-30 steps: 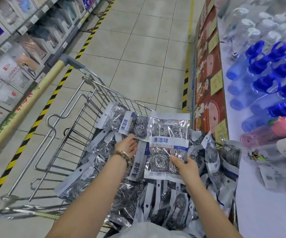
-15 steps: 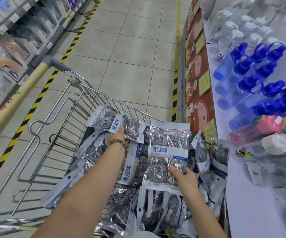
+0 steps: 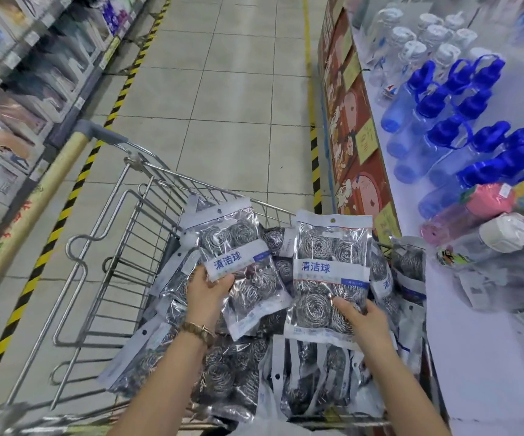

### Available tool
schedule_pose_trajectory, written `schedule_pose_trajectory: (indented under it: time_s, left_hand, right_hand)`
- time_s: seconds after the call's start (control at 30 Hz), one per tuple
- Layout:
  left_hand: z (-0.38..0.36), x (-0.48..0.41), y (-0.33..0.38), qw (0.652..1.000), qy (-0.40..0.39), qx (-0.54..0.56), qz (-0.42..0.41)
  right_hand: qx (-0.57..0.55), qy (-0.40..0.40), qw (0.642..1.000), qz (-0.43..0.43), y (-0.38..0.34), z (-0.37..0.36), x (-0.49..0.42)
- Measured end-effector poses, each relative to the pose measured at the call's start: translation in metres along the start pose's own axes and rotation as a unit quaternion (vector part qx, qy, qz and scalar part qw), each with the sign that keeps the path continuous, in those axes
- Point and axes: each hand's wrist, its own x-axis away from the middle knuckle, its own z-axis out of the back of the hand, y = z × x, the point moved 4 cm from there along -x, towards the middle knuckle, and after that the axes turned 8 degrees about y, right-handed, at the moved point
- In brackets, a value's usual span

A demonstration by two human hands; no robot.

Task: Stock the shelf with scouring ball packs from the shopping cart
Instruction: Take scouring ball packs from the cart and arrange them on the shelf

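Note:
A wire shopping cart (image 3: 119, 256) in front of me is heaped with several clear packs of silver scouring balls (image 3: 223, 379). My left hand (image 3: 207, 291) grips one scouring ball pack (image 3: 238, 247) by its lower left side and holds it tilted above the heap. My right hand (image 3: 361, 319) pinches a second scouring ball pack (image 3: 330, 256) at its lower right corner, upright above the cart. A bracelet sits on my left wrist.
To the right stands a white display shelf (image 3: 474, 357) with blue-capped bottles (image 3: 462, 121), clear bottles and colourful cups. Shelves of boxed goods (image 3: 18, 89) line the left side. A tiled aisle floor (image 3: 229, 105) with yellow-black tape runs ahead.
My left hand has taken hold of a pack and lifted it out of the heap. The right hand's pack has risen slightly. The view has shifted a little to the right.

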Motion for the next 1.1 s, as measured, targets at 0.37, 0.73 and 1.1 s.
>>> schedule_pose_trajectory:
  time_s: [0.37, 0.73, 1.1]
  left_hand:
    - [-0.037, 0.017, 0.007, 0.976, -0.197, -0.085, -0.045]
    - [-0.103, 0.04, -0.007, 0.944, -0.289, -0.138, -0.072]
    - [-0.155, 0.129, -0.007, 0.89, -0.379, -0.201, -0.153]
  right_hand:
    - [-0.013, 0.09, 0.996, -0.013, 0.023, 0.03, 0.025]
    - [-0.11, 0.225, 0.967, -0.036, 0.074, 0.064, 0.063]
    - [-0.175, 0.356, 0.912, -0.105, 0.14, 0.12, 0.115]
